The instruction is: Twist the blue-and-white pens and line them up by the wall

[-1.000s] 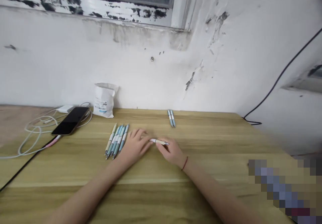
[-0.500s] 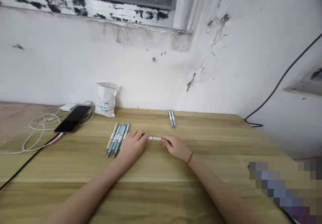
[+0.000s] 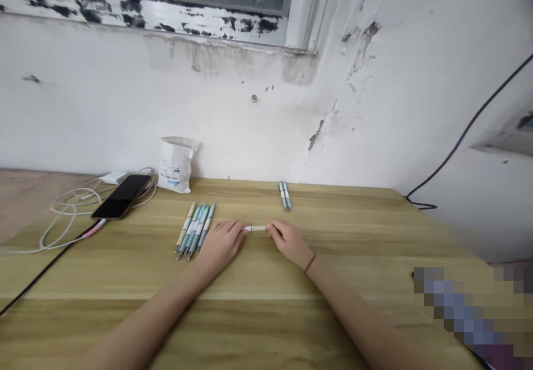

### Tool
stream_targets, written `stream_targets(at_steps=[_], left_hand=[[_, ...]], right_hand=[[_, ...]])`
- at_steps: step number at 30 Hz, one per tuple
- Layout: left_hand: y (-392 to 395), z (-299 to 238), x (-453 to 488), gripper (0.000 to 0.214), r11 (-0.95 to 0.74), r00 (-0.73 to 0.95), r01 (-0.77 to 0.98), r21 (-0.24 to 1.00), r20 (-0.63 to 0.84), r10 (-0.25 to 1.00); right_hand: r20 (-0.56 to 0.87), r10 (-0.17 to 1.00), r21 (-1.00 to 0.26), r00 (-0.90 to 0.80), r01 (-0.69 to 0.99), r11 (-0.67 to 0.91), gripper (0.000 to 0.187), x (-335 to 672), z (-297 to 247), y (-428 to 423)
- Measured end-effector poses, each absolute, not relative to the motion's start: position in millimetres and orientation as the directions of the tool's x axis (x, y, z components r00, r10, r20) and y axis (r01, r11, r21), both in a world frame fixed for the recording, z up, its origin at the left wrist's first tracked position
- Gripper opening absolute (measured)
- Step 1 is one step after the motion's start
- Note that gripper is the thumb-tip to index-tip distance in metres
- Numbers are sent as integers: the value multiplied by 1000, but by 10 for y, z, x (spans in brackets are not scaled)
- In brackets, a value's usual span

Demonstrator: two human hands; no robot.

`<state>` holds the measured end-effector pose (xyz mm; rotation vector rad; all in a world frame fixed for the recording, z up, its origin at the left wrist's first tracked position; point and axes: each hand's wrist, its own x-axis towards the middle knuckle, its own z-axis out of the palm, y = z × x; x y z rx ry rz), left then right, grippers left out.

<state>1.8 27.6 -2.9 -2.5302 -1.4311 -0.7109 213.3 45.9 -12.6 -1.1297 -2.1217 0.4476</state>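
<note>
A single pen [image 3: 256, 228] with a white barrel lies crosswise between my two hands on the wooden table [image 3: 266, 314]. My left hand [image 3: 222, 243] pinches its left end and my right hand [image 3: 287, 241] grips its right end, fingers curled. Just left of my left hand lies a bunch of several blue and white pens [image 3: 195, 230], side by side. Two more blue pens [image 3: 284, 195] lie together farther back, near the wall.
A black phone [image 3: 121, 196] rests on white cables [image 3: 66, 214] at the back left, with a white charger beside it. A small white bag [image 3: 175, 165] stands against the wall. A dark cable [image 3: 462, 131] runs down the wall at right.
The pen has turned from slightly slanted to level between my hands. My right hand slid along it and closed round its right end. The left hand kept hold of the left end.
</note>
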Motion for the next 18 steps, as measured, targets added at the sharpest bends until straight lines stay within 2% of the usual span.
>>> stream_targets(at_steps=[5,8,10,12,16,18], left_hand=[[265,-36,37,26,-513,416,844,158,413,811],[278,-52,23,26,-511,407,842,171,421,811],[287,-60,14,25,-523,412,834,173,434,801],[290,-63,12,24,-532,419,830,170,440,794],[290,-67,13,36,-566,466,811,149,420,779],[292,-77,10,43,-575,478,804,152,411,776]], right_hand=[[479,814,-621,-328,529,578,10,2108,-175,472],[491,819,-636,-296,520,570,18,2098,-155,472],[453,839,-636,-301,550,541,20,2099,-145,477],[419,848,-629,-324,570,528,29,2104,-145,482],[459,823,-647,-334,510,567,17,2108,-156,477],[472,823,-662,-315,490,567,20,2105,-155,475]])
